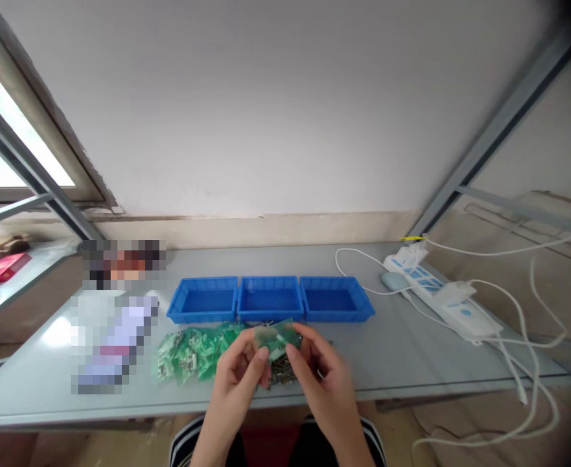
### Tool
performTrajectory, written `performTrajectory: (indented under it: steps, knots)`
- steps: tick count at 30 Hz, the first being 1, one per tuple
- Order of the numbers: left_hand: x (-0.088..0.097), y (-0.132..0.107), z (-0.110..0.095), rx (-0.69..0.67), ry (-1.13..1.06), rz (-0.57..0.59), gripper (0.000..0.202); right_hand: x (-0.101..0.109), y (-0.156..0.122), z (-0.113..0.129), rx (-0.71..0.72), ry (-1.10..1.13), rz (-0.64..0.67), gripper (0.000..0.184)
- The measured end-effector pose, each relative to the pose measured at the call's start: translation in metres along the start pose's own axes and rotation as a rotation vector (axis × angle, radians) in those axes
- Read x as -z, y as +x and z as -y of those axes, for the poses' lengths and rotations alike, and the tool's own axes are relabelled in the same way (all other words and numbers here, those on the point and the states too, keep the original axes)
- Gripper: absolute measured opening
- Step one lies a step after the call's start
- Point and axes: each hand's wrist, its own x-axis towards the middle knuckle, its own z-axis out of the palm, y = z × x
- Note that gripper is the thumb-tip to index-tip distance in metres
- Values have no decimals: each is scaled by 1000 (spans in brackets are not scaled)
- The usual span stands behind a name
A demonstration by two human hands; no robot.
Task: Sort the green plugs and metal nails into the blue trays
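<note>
A small green plastic bag [276, 338] is stretched between my two hands above the desk's front part. My left hand [236, 373] pinches its left side with thumb and fingers. On the other side, my right hand [325, 376] grips the bag the same way. Something pale shows through the plastic, too small to name. Below the bag lies a heap of loose metal screws [284, 372], partly hidden by my hands. To the left of my left hand is a pile of green plastic bags [192, 353] with small parts inside.
Three blue trays, left [202, 318], middle [269, 315] and right [338, 316], stand in a row behind the heap. A white power strip [465, 321] with plugs and trailing cables lies at right. Pixelated items sit at left. Grey metal posts [499, 123] flank the desk [387, 370].
</note>
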Motion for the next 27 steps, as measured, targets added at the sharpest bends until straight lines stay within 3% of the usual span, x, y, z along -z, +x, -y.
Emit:
performTrajectory:
  steps: [3, 7, 10, 14, 17, 20, 24, 27]
  knots:
    - [4, 0, -6, -93, 76, 36, 29, 1, -1, -3, -24, 109, -3, 27]
    - [12, 0, -7, -218, 114, 15, 23, 14, -3, 0, -9, 292, 170, 33]
    - [13, -2, -5, -215, 126, -12, 24, 15, -3, 5, 25, 253, 228, 26]
    - [9, -7, -7, -166, 128, -33, 29, 6, -2, 4, 96, 126, 119, 13]
    - [4, -10, -11, -118, -63, -140, 31, 2, -1, 3, 142, 93, -57, 12]
    - [2, -12, -14, -159, -216, -218, 31, 1, 8, 5, 206, 13, -196, 17]
    - [14, -13, -19, -176, -272, -310, 27, 1, 23, 2, 117, -110, -126, 40]
    - [26, -16, -24, -172, -365, -309, 24, 1, 22, -4, 1, -142, -118, 43]
